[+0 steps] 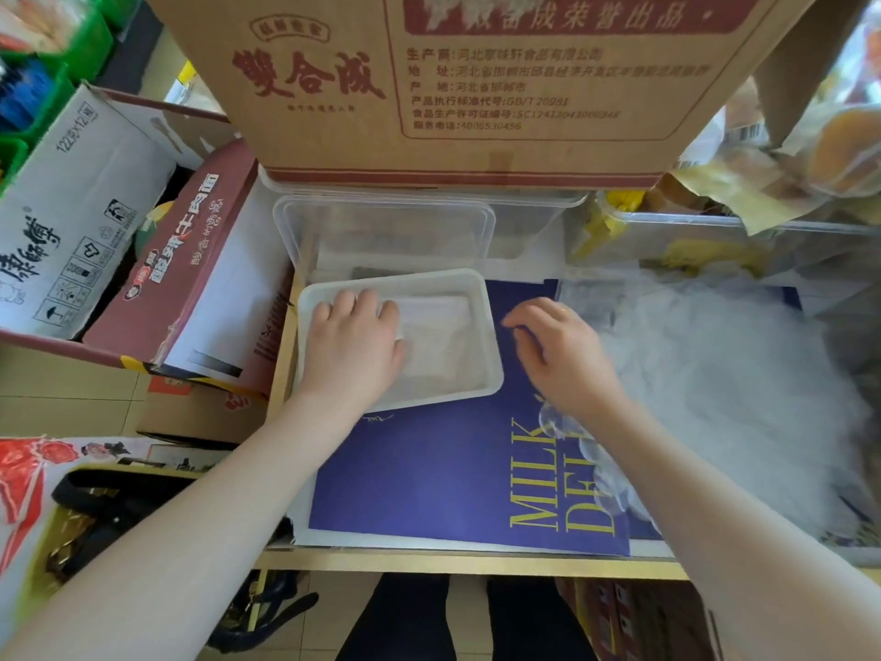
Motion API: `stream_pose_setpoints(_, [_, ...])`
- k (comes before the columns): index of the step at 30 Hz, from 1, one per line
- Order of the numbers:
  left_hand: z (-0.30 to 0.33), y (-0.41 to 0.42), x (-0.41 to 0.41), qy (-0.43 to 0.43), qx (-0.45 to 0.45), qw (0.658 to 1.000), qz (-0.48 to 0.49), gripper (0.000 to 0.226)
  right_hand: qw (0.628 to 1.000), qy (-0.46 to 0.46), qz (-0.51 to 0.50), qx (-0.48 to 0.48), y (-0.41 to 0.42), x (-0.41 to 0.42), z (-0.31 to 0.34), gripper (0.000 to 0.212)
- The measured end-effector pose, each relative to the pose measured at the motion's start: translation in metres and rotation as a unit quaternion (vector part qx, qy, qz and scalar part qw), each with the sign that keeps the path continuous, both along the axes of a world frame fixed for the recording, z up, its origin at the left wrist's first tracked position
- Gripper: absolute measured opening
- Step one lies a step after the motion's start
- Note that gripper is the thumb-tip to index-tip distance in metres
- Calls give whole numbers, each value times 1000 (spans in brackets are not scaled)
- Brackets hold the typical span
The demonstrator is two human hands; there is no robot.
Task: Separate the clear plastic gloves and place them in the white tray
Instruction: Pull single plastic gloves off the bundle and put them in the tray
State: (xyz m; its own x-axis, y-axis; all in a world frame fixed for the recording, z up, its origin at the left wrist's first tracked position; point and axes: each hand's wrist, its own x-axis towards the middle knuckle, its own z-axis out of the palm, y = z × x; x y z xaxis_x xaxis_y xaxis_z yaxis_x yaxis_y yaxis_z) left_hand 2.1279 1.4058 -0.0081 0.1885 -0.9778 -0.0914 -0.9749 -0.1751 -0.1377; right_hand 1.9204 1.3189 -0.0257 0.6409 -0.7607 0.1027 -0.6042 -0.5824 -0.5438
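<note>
A: Well, far left first: noodle cartons (143,240) stacked beside the desk (429,562). Then the white tray (481,298), sitting at a tilt on a blue box lid (429,469).

B: Left hand (350,348)?

A: Inside the tray, palm down, fingers (367,300) straight and close together, pressing flat on folded clear gloves (438,336) already laid there. Pinching nothing.

B: So some are done.

A: By my reading, yes; a thin layer in the tray, count not readable.

B: And the right?

A: Right hand (567,355) hovers over the lid just beside the tray's right rim, fingers loosely curled, a little apart, holding nothing that I can see. Beyond it, the big hazy heap of clear gloves (724,374), unsorted.

B: Remaining?

A: Most of the job, judging by that heap. A clear container (381,231) stands behind the tray, under a brown carton (453,83).
</note>
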Motion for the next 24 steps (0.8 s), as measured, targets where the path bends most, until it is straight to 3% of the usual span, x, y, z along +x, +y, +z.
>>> stream_pose_setpoints(2, [1, 0, -18, 69, -115, 989, -63, 28, 996, 63, -63, -8, -9, -39, -12, 29])
stream_pose_setpoints(4, [6, -3, -41, 166, -154, 965, -131, 36, 979, 163, -123, 12, -15, -78, -25, 49])
stream_pose_setpoints(7, [11, -11, -80, 285, -158, 926, -191, 31, 950, 219, -216, 46, -17, -124, -33, 69])
stream_pose_setpoints(11, [1, -26, -129, 357, -126, 908, -178, 30, 918, 269, -280, 86, -22, -161, -38, 69])
stream_pose_setpoints(15, [-11, -42, -171, 382, -100, 902, -172, 33, 942, 213, -243, 90, -26, -185, -44, 48])
stream_pose_setpoints(18, [-20, -55, -196, 390, -78, 907, -139, 41, 953, 81, -258, 134, -30, -195, -46, 29])
stream_pose_setpoints(20, [-18, -64, -210, 437, -54, 894, -81, 46, 963, 18, -250, 104, -33, -200, -41, 19])
stream_pose_setpoints(22, [-8, -74, -227, 553, -19, 833, 19, 56, 977, -21, -211, 15, -34, -204, -30, 16])
stream_pose_setpoints(24, [5, -84, -243, 668, 6, 736, 115, 61, 985, -47, -156, -55, -28, -207, -16, 17])
